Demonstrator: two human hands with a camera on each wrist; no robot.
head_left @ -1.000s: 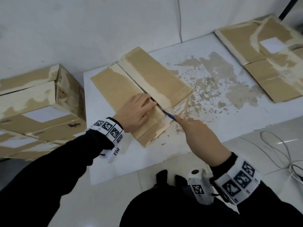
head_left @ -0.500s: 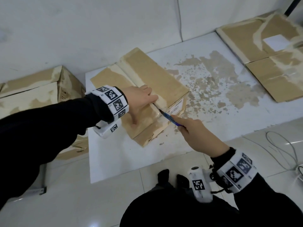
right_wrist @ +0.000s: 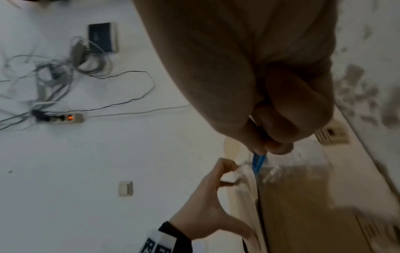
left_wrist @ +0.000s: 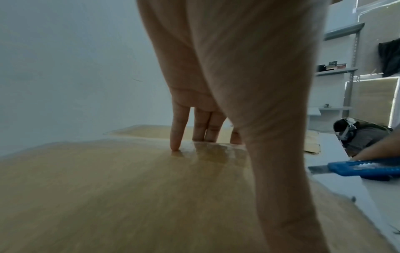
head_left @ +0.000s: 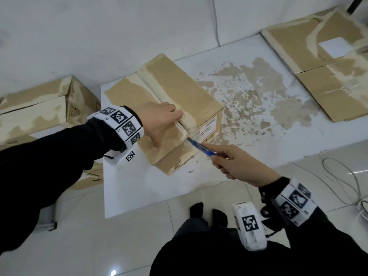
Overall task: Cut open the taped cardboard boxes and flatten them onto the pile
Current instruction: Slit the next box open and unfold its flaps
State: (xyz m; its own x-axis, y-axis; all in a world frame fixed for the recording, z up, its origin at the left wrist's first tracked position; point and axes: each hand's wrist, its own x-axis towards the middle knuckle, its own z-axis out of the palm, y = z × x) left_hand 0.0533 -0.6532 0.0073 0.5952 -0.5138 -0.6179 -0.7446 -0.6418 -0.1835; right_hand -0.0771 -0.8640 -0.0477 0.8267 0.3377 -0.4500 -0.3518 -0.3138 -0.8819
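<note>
right hand gripping knife at box

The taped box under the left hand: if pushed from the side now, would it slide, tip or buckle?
The box sits low and flat, so tipping seems unlikely. The left hand presses on it, probably stopping sliding. Its slit top seam may flex.
</note>
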